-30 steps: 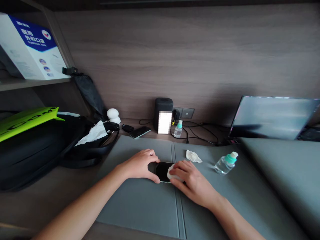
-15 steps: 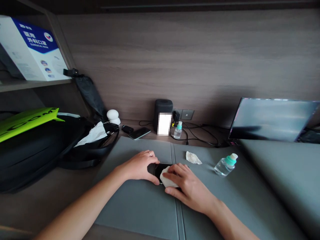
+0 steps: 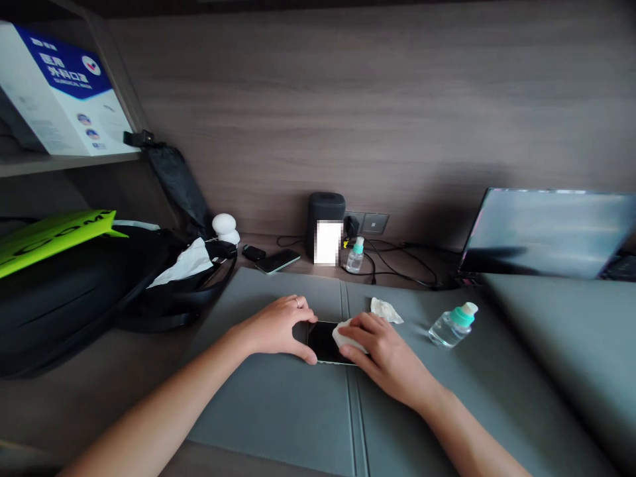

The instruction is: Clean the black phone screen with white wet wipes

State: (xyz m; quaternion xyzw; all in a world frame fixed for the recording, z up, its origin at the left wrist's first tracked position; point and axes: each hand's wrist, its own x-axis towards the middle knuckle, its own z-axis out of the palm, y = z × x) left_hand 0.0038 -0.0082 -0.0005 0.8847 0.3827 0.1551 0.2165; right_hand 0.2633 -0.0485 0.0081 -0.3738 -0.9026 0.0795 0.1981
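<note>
Left hand (image 3: 279, 324), in the head view, is clamped on the left end of a black phone (image 3: 322, 341), thumb on the near edge and fingertips on the far one. The phone lies flat, screen up, on a grey mat (image 3: 268, 397) that covers part of the surface (image 3: 163, 457). Right hand (image 3: 387, 354) has its fingers closed on a white wipe (image 3: 342, 336), which touches the screen toward the right. A crumpled wipe (image 3: 386, 310) lies just beyond this hand, and a clear bottle (image 3: 450, 328) with a green collar stands farther right. Behind the mat are a second phone (image 3: 278, 261), a black cylinder (image 3: 325, 207) and a smaller bottle (image 3: 354, 258).
</note>
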